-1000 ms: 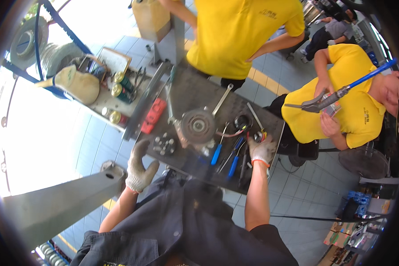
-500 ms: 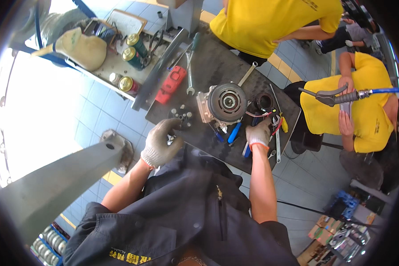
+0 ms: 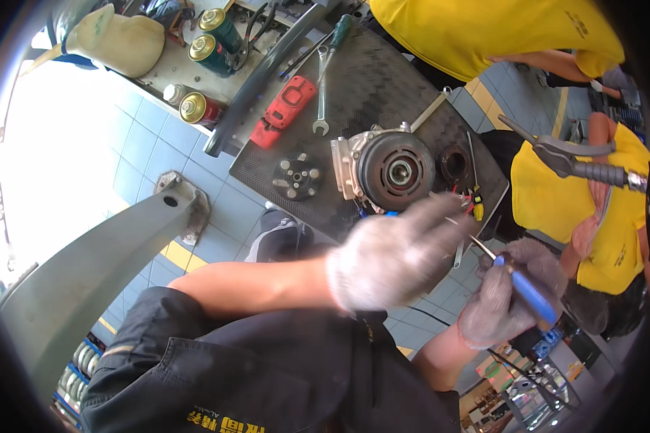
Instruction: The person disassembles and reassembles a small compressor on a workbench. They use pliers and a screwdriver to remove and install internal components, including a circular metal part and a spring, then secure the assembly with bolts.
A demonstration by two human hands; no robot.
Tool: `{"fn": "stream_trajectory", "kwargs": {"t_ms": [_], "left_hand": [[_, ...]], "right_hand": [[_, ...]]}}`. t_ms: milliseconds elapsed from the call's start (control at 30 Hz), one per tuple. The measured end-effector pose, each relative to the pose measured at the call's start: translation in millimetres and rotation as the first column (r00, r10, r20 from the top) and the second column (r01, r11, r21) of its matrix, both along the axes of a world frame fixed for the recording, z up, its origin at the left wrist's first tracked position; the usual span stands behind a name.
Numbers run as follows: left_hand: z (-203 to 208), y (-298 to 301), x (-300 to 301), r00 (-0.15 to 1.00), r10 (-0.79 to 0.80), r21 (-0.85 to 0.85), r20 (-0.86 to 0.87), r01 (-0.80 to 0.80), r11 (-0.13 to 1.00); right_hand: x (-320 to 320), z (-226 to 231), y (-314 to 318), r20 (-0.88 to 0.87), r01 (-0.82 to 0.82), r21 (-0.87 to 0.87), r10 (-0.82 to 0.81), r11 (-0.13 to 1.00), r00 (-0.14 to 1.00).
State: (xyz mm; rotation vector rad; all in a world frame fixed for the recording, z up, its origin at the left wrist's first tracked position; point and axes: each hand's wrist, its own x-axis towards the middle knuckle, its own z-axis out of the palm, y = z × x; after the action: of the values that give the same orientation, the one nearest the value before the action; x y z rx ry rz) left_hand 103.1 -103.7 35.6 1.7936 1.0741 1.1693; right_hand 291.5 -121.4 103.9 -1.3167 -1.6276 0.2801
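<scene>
My right hand (image 3: 492, 309), in a pale knitted glove, grips a screwdriver (image 3: 533, 294) by its blue handle, off the table's near right corner. Its thin metal shaft points up and left. My left hand (image 3: 393, 256), gloved too, reaches across my front toward the shaft. Its fingers are smeared by motion, so whether they touch the shaft is unclear. Just beyond the left hand sits a compressor with a round grooved pulley (image 3: 396, 172) facing up. A round hub plate (image 3: 297, 177) lies left of it, a dark ring (image 3: 454, 163) right of it.
The black ribbed tabletop (image 3: 372, 83) also carries a red plastic-cased tool (image 3: 287, 108), a spanner (image 3: 322, 101), a green-handled screwdriver (image 3: 341, 32) and a yellow-handled tool (image 3: 478, 205). A metal post (image 3: 101, 249) stands left. People in yellow shirts (image 3: 477, 32) are beyond and right.
My right hand has lifted off the tabletop, moving right and nearer with the blue-handled screwdriver. My left hand has left the hub plate and swung right across my front. The view has shifted.
</scene>
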Motion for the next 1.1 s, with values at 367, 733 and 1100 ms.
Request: {"fn": "stream_trajectory", "kwargs": {"t_ms": [367, 733, 1100], "left_hand": [[-6.7, 34.0, 35.2, 0.997, -0.069, 0.127, 0.034, 0.064, 0.990], [-13.3, 41.0, 30.1, 0.975, -0.139, -0.065, 0.176, 0.152, 0.986], [-17.1, 42.0, 32.6, 0.960, -0.125, -0.082, 0.249, 0.150, 0.985]], "right_hand": [[23.4, 15.8, 6.9, 0.619, 0.173, 0.055, -0.169, 0.983, 0.767], [-21.6, 0.4, 19.6, 0.646, 0.241, 0.170, -0.292, 0.956, 0.705], [-19.5, 12.7, 29.9, 0.637, 0.114, 0.043, -0.115, 0.993, 0.762]]}}
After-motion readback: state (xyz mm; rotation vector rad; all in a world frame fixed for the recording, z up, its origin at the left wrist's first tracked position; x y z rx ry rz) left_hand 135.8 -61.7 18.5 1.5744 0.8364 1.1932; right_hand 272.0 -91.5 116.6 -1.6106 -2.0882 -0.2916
